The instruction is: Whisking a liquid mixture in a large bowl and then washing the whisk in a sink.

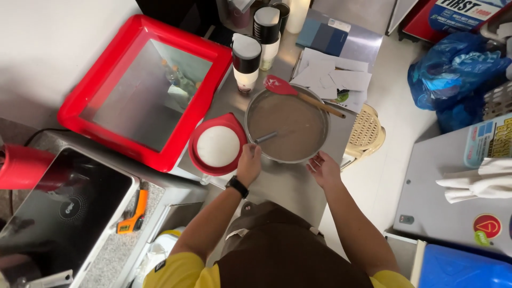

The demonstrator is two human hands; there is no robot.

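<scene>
Here, I am closing my left hand (248,164) around the grey handle (265,138) of a utensil whose working end is sinking into the brown liquid that fills the round metal pan (288,125); the fingers are curling tight, pinching the handle at the pan's near-left rim. My right hand (323,169) is resting with fingers spread loosely against the pan's near-right rim, gripping nothing. The pan is sitting on the steel counter (282,184), directly in front of me. A red spatula with a wooden handle (298,95) is lying across the pan's far rim. Just left of the pan, touching its side, a red jug of white liquid (217,145) is standing. Farther left, a red-framed lid (144,90) is lying flat. Behind the pan, stacked paper cups (246,61) are standing upright.
</scene>
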